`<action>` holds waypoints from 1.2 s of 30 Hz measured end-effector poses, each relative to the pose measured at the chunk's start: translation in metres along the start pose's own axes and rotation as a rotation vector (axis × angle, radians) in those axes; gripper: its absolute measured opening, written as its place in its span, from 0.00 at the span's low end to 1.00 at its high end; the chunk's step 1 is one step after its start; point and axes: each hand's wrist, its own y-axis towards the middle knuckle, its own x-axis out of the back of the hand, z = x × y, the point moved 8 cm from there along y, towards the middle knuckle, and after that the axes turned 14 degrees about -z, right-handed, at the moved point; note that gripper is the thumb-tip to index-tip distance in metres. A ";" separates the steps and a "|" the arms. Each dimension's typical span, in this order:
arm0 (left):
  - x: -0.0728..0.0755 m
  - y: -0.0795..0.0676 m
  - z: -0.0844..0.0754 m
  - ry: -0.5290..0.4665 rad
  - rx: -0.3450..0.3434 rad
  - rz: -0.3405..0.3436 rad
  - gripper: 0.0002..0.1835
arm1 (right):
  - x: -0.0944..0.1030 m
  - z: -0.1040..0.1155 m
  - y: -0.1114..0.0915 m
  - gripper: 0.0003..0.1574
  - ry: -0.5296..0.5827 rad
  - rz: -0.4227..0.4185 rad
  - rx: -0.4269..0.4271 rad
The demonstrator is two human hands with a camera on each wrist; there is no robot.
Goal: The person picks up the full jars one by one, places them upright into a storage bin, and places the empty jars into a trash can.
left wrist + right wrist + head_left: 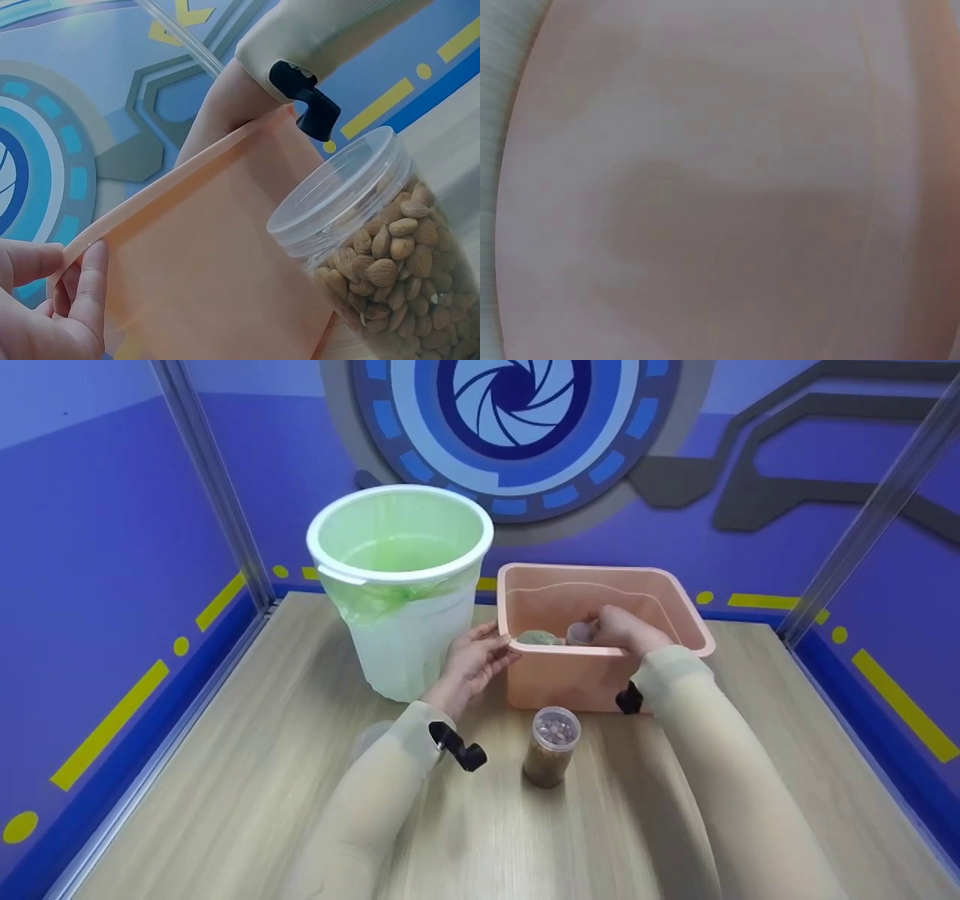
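My left hand [476,661] pinches the rim of a pink plastic bin [577,679] at its near left corner, fingers on both sides of the edge in the left wrist view. My right hand [626,628] reaches over the front rim into the bin, its fingers gripping a jar with a pale round top [580,633]; the jar's lower part is hidden. Beside it in the bin shows a pale green thing [538,637]. In front of the bin a clear jar of almonds [401,262] with a clear lid stands upright. The bin's outer wall [705,150] fills the right wrist view.
A white trash can [409,637] lined with a green bag stands left of the bin, near my left hand. A clear round item [372,733] lies partly hidden behind my left forearm. Blue panels [97,585] enclose the wooden table [247,780].
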 end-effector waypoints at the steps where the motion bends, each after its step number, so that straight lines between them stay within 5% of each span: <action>1: 0.000 0.000 0.000 0.001 0.000 -0.001 0.30 | 0.002 0.001 0.000 0.20 -0.006 -0.005 0.014; 5: 0.000 0.000 -0.002 -0.007 -0.007 -0.001 0.30 | 0.018 0.013 -0.003 0.34 0.016 -0.079 0.073; 9: 0.000 0.000 -0.003 -0.016 -0.016 0.005 0.29 | 0.042 0.030 -0.019 0.44 0.121 -0.248 0.123; 13: 0.000 0.000 -0.003 -0.009 -0.017 0.004 0.29 | 0.059 0.044 -0.053 0.38 0.336 -0.384 0.259; 17: 0.000 0.001 -0.002 -0.006 -0.020 0.013 0.29 | 0.059 0.052 -0.094 0.35 0.656 -0.348 0.424; 20: 0.000 0.000 -0.001 -0.002 -0.013 0.014 0.29 | 0.042 0.052 -0.120 0.35 0.865 -0.157 0.537; 24: 0.003 -0.001 0.000 0.005 0.000 0.001 0.29 | 0.001 0.043 -0.142 0.45 0.859 0.085 0.570; 31: 0.002 -0.001 -0.001 -0.006 -0.005 0.006 0.30 | -0.069 0.016 -0.143 0.60 0.584 0.119 0.446; 36: 0.002 -0.001 0.000 0.001 0.003 0.001 0.30 | -0.097 0.008 -0.142 0.58 0.567 0.095 0.394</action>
